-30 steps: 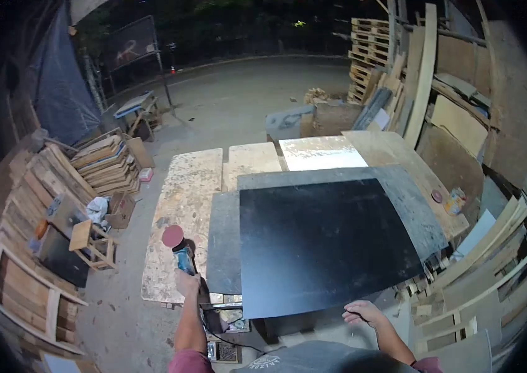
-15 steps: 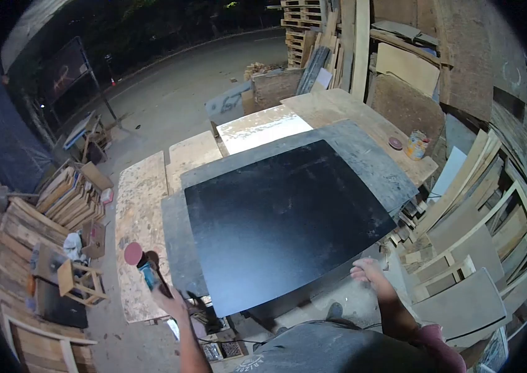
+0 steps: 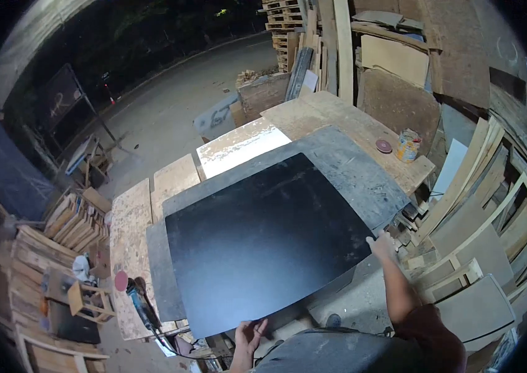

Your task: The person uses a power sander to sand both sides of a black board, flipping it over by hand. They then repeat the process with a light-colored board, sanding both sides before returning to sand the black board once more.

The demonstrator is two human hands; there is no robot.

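Note:
A large black sheet [image 3: 263,236] lies on a grey board [image 3: 350,174] on the work table. My left hand [image 3: 249,337] is at the sheet's near edge, fingers apart and holding nothing. At the sheet's right corner is my right hand [image 3: 383,244], its fingers by the edge; whether they grip it is too small to tell. A teal and black power tool [image 3: 143,309] rests at the table's left end, beside a round reddish disc [image 3: 121,280].
A can [image 3: 408,146] and another reddish disc [image 3: 384,146] stand at the table's back right. Wood offcuts and frames [image 3: 481,261] lean along the right. On the left are stacked boards [image 3: 77,221] and a small wooden stool [image 3: 91,300]. A cable runs near the front edge.
My left hand has left the power tool and moved right to the sheet's near edge. My right hand has moved up to the sheet's right corner. The view has shifted slightly.

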